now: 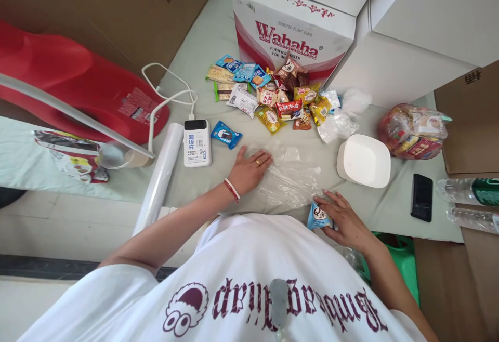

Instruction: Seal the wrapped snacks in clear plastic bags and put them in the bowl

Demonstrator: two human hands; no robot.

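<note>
My left hand [251, 170] lies flat with fingers stretched out, at the left edge of a crumpled clear plastic sheet or bag [292, 178] on the cloth-covered table. At the table's front edge, my right hand [346, 220] has its fingers round a light-blue snack packet [318, 216]; part of the packet is hidden under them. A darker blue snack packet [226, 134] sits alone beyond my left hand. Farther back is a pile of mixed wrapped snacks [289, 109]. Right of the plastic stands a white square bowl [364, 161].
A white power bank [197, 147] with a cable and a plastic film roll [163, 170] lie at left, near a red jug [117, 87]. A Wahaha carton [288, 35] stands behind. To the right are a bag of snacks [413, 131], a phone [421, 197] and bottles [473, 191].
</note>
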